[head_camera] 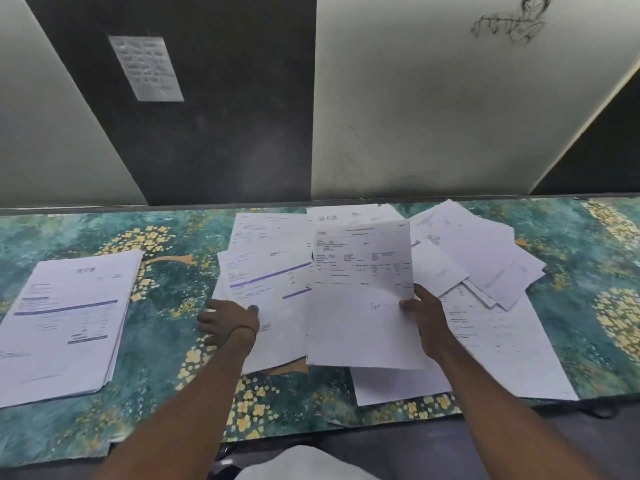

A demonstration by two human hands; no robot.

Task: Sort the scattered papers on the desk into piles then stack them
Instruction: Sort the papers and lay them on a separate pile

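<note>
Loose white papers (pixel 485 258) lie scattered over the middle and right of the desk, overlapping one another. My right hand (pixel 424 318) pinches the right edge of one printed sheet (pixel 360 306), lifted and tilted above the scatter. My left hand (pixel 230 322) rests on the left edge of a sheet with purple bars (pixel 266 282), thumb on top and fingers curled at its edge. A neat stack of papers (pixel 65 323) sits apart at the left of the desk.
The desk carries a teal cover with yellow flowers (pixel 173 289), its front edge near my body. A wall with dark and pale panels (pixel 415 116) rises right behind the desk. A notice (pixel 145 69) is stuck on the dark panel.
</note>
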